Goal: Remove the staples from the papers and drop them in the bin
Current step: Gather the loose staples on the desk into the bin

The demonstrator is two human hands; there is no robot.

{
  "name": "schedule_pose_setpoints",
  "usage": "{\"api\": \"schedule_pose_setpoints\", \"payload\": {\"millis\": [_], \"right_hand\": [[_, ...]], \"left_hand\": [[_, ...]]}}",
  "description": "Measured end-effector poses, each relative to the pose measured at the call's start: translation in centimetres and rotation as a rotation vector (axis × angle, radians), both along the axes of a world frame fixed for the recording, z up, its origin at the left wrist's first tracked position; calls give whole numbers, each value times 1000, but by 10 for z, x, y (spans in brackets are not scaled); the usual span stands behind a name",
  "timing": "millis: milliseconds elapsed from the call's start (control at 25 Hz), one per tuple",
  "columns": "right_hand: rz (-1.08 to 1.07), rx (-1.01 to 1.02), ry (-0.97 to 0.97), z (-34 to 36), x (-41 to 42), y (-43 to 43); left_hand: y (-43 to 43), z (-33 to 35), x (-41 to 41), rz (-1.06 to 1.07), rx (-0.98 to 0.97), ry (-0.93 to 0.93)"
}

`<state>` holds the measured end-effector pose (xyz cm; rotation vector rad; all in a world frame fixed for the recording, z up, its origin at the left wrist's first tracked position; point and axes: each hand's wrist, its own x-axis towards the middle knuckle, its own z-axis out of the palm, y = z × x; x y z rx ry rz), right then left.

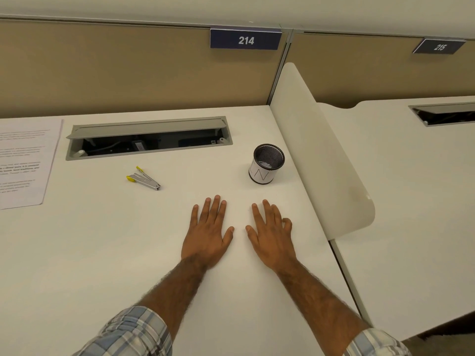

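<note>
On the white table (pixel 102 253), the papers (pixel 23 160) lie at 9 o'clock. The left hand (pixel 208 235) and right hand (pixel 270 237) rest flat at centre, fingers spread, holding nothing. The mesh bin (pixel 267 164) stands at their 1 o'clock, the staple remover (pixel 144 178) at 10 o'clock.

White desk (pixel 102 253). On it: papers (pixel 23 160) far left, staple remover (pixel 144 179) mid, bin (pixel 266 164) right. Left hand (pixel 208 232) and right hand (pixel 270 235) rest flat.

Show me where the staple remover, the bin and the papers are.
staple remover (pixel 147 181): head view, on its metal middle.
bin (pixel 259 174): head view, on its white outer wall.
papers (pixel 23 160): head view, on the middle of the printed sheet.
</note>
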<state>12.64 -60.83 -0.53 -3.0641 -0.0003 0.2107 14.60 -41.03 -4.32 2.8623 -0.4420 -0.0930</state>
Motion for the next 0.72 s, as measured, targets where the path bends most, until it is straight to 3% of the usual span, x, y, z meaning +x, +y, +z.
{"api": "schedule_pose_setpoints", "payload": {"millis": [720], "right_hand": [[178,-172,29,-2,9,11]], "left_hand": [[0,-3,1,2,14,6]]}}
